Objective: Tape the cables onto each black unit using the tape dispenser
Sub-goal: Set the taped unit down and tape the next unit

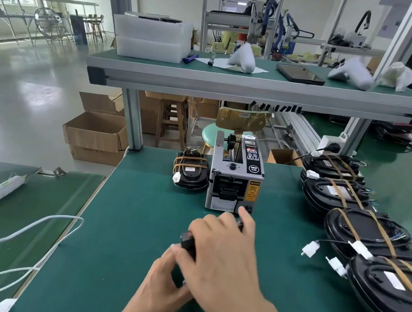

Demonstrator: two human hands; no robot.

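Both of my hands meet at the near middle of the green bench mat (112,222): my right hand (223,256) lies flat over a small black object (188,240), its fingers reaching toward the foot of the tape dispenser (234,181), while my left hand (167,266) pinches that object from below. Only one dark corner shows, so I cannot tell what it is; both hands are closed on it.

Just beyond the fingertips stands the grey dispenser, its outlet facing me; whether a cut strip waits there I cannot tell. To its left sits one black unit (191,172), already banded with brown tape. At my right a row of black units (366,231) lies overlapped like shingles, each crossed by tape, white connectors (310,248) dangling on thin leads.

Handling, as I judge it: the units look like rigid, smooth moulded shells, moderately light; I would grip them by the rim, never by the limp cables, whose connectors could snag. Tape should be held by its ends only.
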